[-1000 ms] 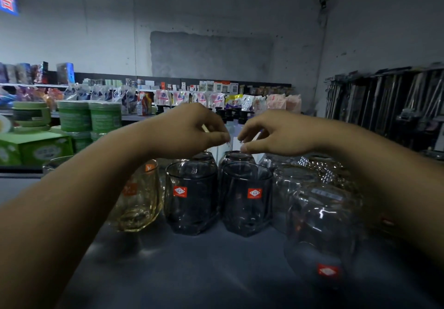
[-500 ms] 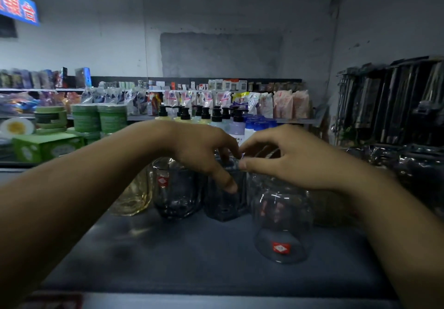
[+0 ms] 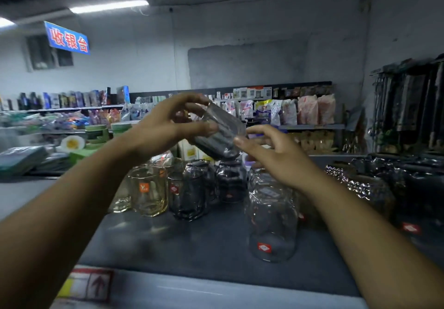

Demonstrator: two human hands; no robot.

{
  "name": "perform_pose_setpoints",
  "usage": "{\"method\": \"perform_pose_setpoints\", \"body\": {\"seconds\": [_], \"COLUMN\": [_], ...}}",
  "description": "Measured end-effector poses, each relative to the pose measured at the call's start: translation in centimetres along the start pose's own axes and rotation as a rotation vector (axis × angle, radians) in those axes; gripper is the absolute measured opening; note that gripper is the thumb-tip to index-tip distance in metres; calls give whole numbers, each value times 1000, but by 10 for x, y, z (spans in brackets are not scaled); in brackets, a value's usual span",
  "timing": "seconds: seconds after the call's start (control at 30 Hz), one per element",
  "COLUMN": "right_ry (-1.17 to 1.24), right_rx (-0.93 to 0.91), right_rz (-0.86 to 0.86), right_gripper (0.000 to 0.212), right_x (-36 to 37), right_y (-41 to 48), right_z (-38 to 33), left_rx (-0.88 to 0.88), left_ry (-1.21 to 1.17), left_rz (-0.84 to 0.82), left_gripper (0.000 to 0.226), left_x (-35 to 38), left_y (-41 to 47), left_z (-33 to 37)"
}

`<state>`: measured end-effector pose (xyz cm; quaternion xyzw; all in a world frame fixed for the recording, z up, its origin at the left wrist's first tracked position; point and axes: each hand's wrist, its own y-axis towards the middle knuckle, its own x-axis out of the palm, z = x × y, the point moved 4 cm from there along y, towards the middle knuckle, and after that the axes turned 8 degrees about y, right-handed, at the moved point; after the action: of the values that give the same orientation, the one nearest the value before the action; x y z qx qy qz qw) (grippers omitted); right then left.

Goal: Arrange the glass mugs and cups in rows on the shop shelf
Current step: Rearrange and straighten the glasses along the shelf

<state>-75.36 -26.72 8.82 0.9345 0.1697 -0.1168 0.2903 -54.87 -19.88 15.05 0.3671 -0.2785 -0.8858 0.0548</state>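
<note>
Above shelf [image 3: 192, 248], left hand [image 3: 163, 130] grips tilted smoky cup [image 3: 221, 130] — right hand [image 3: 276, 154] relaxed beside.

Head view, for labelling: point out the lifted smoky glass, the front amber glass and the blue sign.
lifted smoky glass [image 3: 225, 134], head view, its side wall
front amber glass [image 3: 150, 200], head view, front wall below its sticker
blue sign [image 3: 68, 39], head view, its lettered face

Both hands meet at a tilted smoky glass [image 3: 216, 133] in mid-frame, above the shop shelf [image 3: 182, 243].
The left hand [image 3: 165, 126] grips its upper end, and the right hand [image 3: 281, 157] touches the lower end with its thumb, though whether it grips is unclear. Below stand an amber glass [image 3: 149, 191], dark glasses [image 3: 189, 195] and, lower right, a clear glass [image 3: 271, 224].
</note>
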Motion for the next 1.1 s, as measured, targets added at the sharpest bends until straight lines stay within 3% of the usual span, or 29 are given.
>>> {"method": "perform_pose_setpoints", "body": {"seconds": [0.13,0.23,0.3,0.4,0.47,0.57,0.73,0.9,1.1], "right_ry": [444,498,380,64,-73,-238,-585,-825,-929], "right_rx": [44,11,-18,-148,-173,-118,8,66,101], "right_rz": [-100,-89,-58,-22,-31,-78,-220,-381,-435], "right_gripper": [77,64,66,57,52,63,78,74,73], "right_x": [10,9,8,6,6,10,22,47,61], "right_y": [-1,-2,-2,-3,-2,8,30,34,33], "right_z": [-2,-3,-5,-15,-19,-20,-18,-13,-5], "left_rx": [-55,-65,-23,115,133,80,60,100,99], "left_ry": [-291,-364,-195,526,687,654,666,568,548], "left_rz": [127,176,201,313,376,321,265,274,290], "left_gripper": [57,59,54,49,41,33,40,43,47], "left_x": [25,45,46,39,41,52,52,49,48], "left_y": [-31,-44,-50,-66,-77,-80,-79,-85,-85], "left_z": [-12,-19,-24,-46,-67,-88,-101,-103,-106]}}
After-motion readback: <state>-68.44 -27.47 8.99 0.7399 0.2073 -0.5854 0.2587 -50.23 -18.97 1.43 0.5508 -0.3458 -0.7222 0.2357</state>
